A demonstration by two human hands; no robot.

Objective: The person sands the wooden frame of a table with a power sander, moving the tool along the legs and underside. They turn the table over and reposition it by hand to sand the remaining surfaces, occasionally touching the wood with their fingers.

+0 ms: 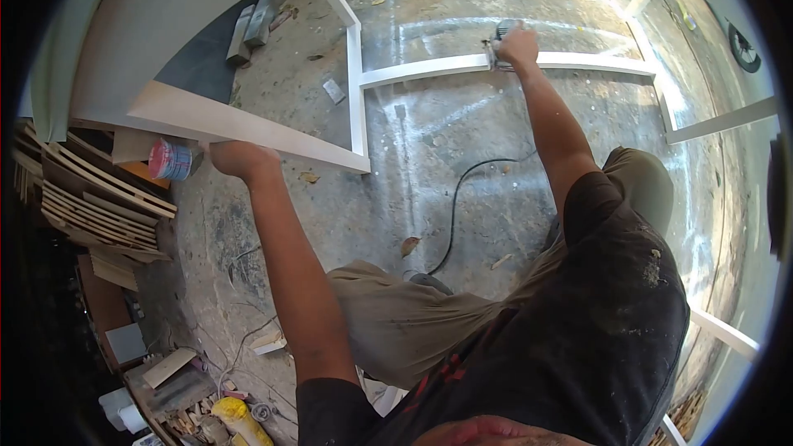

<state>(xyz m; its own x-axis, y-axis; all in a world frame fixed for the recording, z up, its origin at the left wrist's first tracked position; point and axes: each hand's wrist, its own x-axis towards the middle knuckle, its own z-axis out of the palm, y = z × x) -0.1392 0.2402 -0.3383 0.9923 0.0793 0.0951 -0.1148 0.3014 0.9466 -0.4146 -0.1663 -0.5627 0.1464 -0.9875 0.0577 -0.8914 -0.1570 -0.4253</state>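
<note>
A white wooden frame [429, 70] stands over the concrete floor, with thin cross rails and a wider side board [248, 128]. My right hand [519, 44] is stretched far out and grips a small power tool [498, 48] pressed on the horizontal rail. The tool's black cord [456, 198] runs back across the floor toward my legs. My left hand [235, 157] grips the lower edge of the wide white board, fingers curled under it.
Stacked plywood offcuts [99, 198] lie at the left beside a red and blue can [172, 159]. Wood scraps, a yellow bottle [239, 421] and loose wires clutter the lower left. More white rails [719, 120] stand at the right. Dry leaves dot the floor.
</note>
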